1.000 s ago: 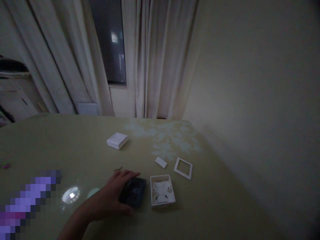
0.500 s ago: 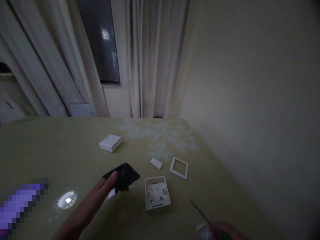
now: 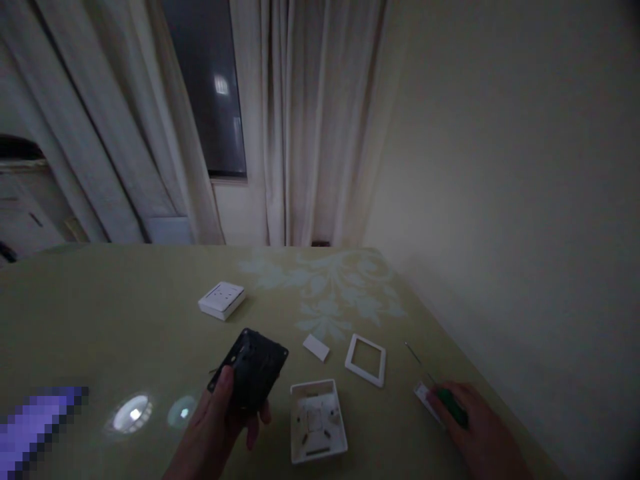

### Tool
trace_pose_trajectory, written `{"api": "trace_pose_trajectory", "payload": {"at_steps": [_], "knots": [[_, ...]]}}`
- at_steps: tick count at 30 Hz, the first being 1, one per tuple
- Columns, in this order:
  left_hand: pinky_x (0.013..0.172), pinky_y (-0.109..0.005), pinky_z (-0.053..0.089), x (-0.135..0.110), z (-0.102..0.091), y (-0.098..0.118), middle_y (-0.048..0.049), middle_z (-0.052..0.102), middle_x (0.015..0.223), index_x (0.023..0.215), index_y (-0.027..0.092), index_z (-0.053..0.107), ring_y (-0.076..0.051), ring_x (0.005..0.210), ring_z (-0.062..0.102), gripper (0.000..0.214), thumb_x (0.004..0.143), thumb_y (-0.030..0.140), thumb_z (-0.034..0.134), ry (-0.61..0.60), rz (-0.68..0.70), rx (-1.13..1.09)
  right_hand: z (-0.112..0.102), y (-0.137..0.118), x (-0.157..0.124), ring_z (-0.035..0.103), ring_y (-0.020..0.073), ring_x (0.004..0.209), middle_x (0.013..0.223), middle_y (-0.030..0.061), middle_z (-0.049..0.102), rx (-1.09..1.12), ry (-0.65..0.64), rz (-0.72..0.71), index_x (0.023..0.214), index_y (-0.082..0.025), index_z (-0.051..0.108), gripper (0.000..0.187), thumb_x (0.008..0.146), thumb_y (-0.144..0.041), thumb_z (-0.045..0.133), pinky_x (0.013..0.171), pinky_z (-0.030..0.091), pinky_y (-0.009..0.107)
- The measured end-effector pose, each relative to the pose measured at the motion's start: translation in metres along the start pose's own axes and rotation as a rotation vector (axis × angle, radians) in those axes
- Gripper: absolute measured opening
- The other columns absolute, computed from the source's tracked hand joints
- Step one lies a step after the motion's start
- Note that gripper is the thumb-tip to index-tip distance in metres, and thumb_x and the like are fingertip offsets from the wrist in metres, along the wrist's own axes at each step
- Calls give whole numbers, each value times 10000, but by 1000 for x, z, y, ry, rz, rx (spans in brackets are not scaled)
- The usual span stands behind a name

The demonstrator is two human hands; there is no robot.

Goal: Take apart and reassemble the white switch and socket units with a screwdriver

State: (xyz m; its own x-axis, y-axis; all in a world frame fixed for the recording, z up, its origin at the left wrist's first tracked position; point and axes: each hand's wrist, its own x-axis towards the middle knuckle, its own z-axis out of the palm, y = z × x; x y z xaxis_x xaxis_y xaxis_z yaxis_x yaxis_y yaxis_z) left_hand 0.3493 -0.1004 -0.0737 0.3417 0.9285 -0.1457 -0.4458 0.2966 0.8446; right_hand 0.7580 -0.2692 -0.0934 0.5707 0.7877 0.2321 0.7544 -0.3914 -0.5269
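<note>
My left hand (image 3: pixel 220 417) is closed on a black square switch module (image 3: pixel 253 368), held tilted above the green table (image 3: pixel 125 333). My right hand (image 3: pixel 477 430) grips a screwdriver with a green handle (image 3: pixel 453 407); its thin shaft points up and left over the table's right side. A white open mounting box (image 3: pixel 317 420) lies just right of the left hand. A white square frame (image 3: pixel 366 360) and a small white flat piece (image 3: pixel 316 347) lie beyond it. A white switch plate (image 3: pixel 222 299) sits farther back.
The table's right edge runs close to a plain wall (image 3: pixel 525 200). Curtains (image 3: pixel 310 120) and a dark window (image 3: pixel 210 87) stand behind the table's far edge. Lamp reflections (image 3: pixel 133 413) shine on the tabletop at the left.
My left hand has lifted the black module off the table and tilted it up. My right hand has come into view at the lower right with the screwdriver.
</note>
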Motion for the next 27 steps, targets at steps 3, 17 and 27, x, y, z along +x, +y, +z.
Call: {"api": "trace_pose_trajectory", "payload": {"at_steps": [3, 17, 27], "knots": [[550, -322, 604, -4, 11, 2, -211, 850, 1144, 1248, 177, 773, -260, 703, 760, 597, 935, 684, 753, -27, 80, -57, 8, 0, -21, 829, 296, 995, 1133, 131, 809, 11, -47, -124, 1128, -261, 817, 481, 1000, -621, 526, 861, 678, 380], [1075, -460, 595, -32, 29, -32, -174, 509, 1476, 1732, 355, 292, -362, 1333, 609, 869, 967, 113, 625, -8, 989, 1130, 47, -63, -47, 786, 328, 1094, 1222, 128, 782, 8, -78, -390, 1482, -298, 673, 467, 1023, -320, 593, 958, 655, 494], [1083, -499, 593, -33, 39, -52, -207, 476, 1488, 1751, 289, 244, -384, 1378, 576, 850, 1008, 226, 651, 45, 924, 1061, 25, -205, -39, 743, 307, 1138, 1305, 124, 769, 820, -561, -196, 1381, -243, 726, 576, 950, -624, 763, 990, 603, 439]]}}
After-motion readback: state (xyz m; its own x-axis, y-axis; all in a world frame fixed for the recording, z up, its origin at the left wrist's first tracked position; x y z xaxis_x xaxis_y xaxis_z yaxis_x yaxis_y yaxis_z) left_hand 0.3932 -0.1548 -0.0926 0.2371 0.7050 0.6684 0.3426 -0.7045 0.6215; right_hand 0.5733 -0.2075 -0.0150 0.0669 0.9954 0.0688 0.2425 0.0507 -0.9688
